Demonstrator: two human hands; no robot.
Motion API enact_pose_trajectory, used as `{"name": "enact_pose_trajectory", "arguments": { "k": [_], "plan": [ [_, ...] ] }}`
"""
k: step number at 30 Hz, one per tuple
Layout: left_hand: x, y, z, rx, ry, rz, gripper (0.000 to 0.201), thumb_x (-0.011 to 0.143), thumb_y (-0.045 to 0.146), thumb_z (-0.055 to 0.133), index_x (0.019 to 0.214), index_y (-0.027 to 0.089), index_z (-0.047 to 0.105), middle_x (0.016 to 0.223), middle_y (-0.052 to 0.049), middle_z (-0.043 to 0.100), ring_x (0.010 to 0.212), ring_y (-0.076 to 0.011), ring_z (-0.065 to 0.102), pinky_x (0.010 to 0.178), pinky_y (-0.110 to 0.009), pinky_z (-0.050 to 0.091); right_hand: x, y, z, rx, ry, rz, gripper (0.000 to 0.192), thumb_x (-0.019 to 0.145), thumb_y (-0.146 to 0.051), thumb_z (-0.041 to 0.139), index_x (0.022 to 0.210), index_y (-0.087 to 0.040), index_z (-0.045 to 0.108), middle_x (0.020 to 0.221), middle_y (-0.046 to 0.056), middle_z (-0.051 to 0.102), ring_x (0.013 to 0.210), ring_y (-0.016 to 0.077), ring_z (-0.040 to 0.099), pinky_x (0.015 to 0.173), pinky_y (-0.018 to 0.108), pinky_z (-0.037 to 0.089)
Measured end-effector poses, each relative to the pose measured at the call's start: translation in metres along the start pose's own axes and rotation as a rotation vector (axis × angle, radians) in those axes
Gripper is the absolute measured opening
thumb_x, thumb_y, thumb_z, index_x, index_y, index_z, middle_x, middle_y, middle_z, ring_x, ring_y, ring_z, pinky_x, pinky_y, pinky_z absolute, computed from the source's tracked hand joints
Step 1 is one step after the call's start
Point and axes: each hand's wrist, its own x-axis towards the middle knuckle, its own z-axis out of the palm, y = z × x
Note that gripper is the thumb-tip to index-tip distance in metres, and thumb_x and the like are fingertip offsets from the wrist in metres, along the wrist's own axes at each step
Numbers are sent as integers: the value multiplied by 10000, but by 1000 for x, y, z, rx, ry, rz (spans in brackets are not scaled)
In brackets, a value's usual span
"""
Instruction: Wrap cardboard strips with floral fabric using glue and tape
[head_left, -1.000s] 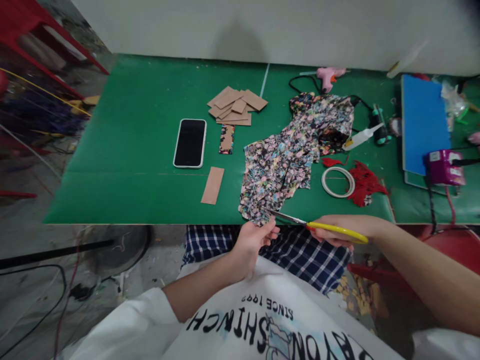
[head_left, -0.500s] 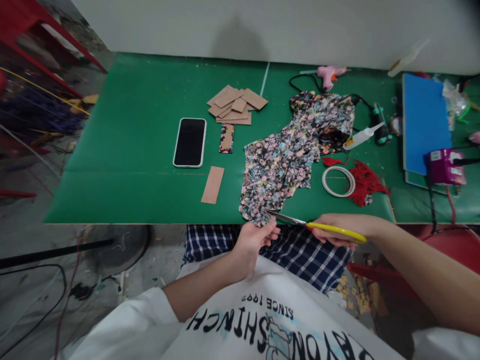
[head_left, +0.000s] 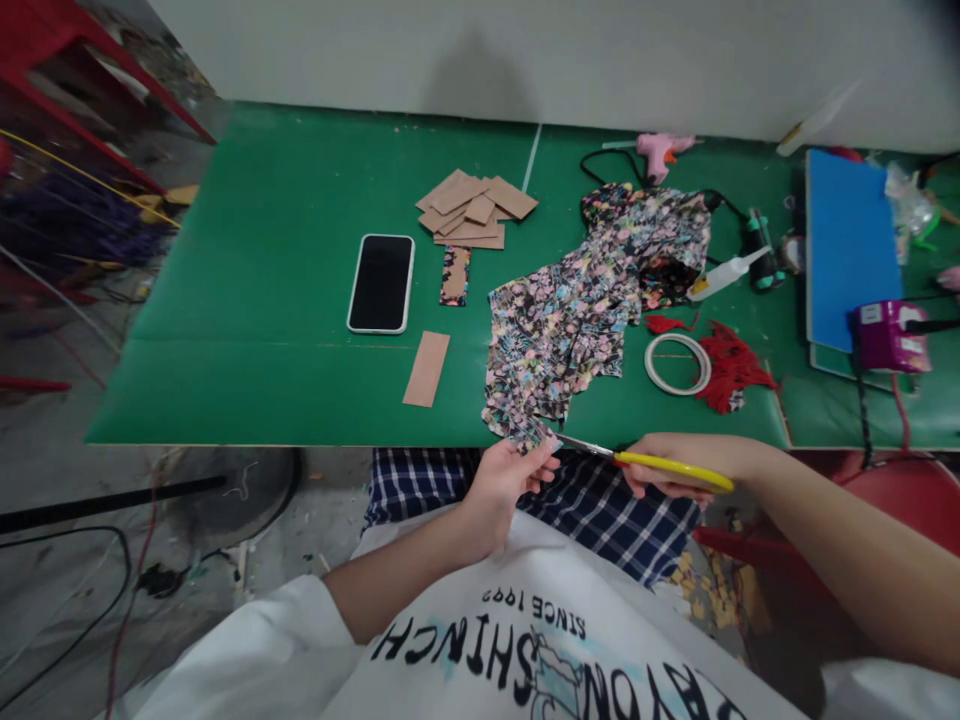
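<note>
A long piece of floral fabric point(head_left: 577, 310) lies across the green table point(head_left: 285, 320) and hangs over its near edge. My left hand point(head_left: 506, 480) pinches the fabric's lower end just off the table edge. My right hand point(head_left: 686, 462) holds yellow-handled scissors point(head_left: 645, 460), their blades pointing left and touching the fabric's edge beside my left fingers. A loose cardboard strip point(head_left: 426, 368) lies left of the fabric.
A phone point(head_left: 381, 283) lies face up at mid-table, with a pile of cardboard pieces point(head_left: 474, 208) and a fabric-covered strip point(head_left: 454, 275) behind it. A tape roll point(head_left: 676, 363), red scraps point(head_left: 731, 368), glue bottle point(head_left: 726, 273), pink glue gun point(head_left: 660, 150) and blue board point(head_left: 847, 240) crowd the right.
The scissors have drawn back slightly to the right, so less blade lies over the fabric. The fabric's lower end has shifted a little toward me in my left hand.
</note>
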Motion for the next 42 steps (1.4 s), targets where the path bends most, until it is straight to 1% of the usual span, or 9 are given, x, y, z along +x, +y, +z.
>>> {"name": "enact_pose_trajectory", "arguments": {
  "k": [6, 9, 11, 18, 22, 26, 29, 36, 42],
  "plan": [
    [-1, 1, -1, -15, -8, 2, 332, 651, 387, 738, 768, 120, 580, 658, -13, 615, 531, -53, 511, 506, -182, 366, -8, 6, -4, -174, -17, -75, 504, 796, -614, 415, 922, -138, 520, 619, -44, 381, 487, 51, 362, 407, 169, 411],
    [-2, 0, -3, -28, -29, 3, 326, 660, 374, 738, 780, 123, 569, 651, -9, 615, 523, -52, 512, 497, -176, 363, -11, 13, -6, -207, -38, -103, 483, 824, -581, 393, 982, -139, 505, 744, -9, 394, 588, 70, 392, 456, 175, 446],
    [-2, -1, -4, -19, -41, 8, 311, 672, 361, 734, 776, 125, 561, 651, -10, 618, 525, -53, 517, 488, -173, 359, -13, 19, -7, -206, -46, -114, 469, 845, -559, 368, 1019, -141, 495, 770, -3, 390, 625, 80, 393, 481, 179, 456],
    [-4, -2, -6, 26, -45, 58, 299, 716, 341, 704, 845, 135, 530, 674, -13, 631, 534, -56, 532, 495, -172, 366, -16, 30, -3, -67, -35, -71, 462, 822, -569, 406, 1030, -168, 505, 707, -21, 397, 595, 89, 390, 504, 203, 433],
    [-7, -3, -6, 73, -50, 118, 342, 717, 344, 701, 922, 151, 507, 666, -4, 636, 541, -72, 551, 506, -182, 381, -12, 29, 4, 22, -27, -118, 557, 800, -659, 336, 986, -160, 500, 643, -33, 368, 552, 89, 343, 478, 209, 399],
    [-7, -3, -3, 96, -46, 150, 382, 717, 335, 697, 988, 164, 488, 654, 1, 636, 534, -83, 559, 499, -188, 391, -4, 22, 12, 96, -32, -194, 629, 755, -719, 345, 985, -145, 464, 616, -54, 342, 524, 73, 311, 446, 194, 382],
    [-6, -4, -1, 113, -42, 155, 392, 721, 332, 693, 987, 164, 460, 655, -4, 642, 523, -87, 566, 477, -183, 396, 4, 20, 16, 111, -13, -231, 619, 751, -721, 361, 967, -147, 446, 608, -62, 337, 508, 63, 305, 423, 180, 374],
    [-2, -6, 1, 92, -57, 174, 436, 714, 334, 694, 1019, 171, 428, 657, 0, 657, 504, -89, 581, 438, -163, 402, 25, 30, 22, 120, 31, -310, 583, 778, -710, 319, 925, -155, 424, 550, -84, 335, 429, 43, 286, 381, 177, 366],
    [-1, -4, 2, 77, -37, 191, 487, 687, 355, 711, 1040, 171, 431, 655, 1, 659, 502, -97, 590, 431, -164, 403, 30, 16, 30, 82, 30, -365, 581, 766, -736, 274, 856, -172, 382, 527, -87, 345, 410, 45, 318, 374, 181, 322]
  ]
}}
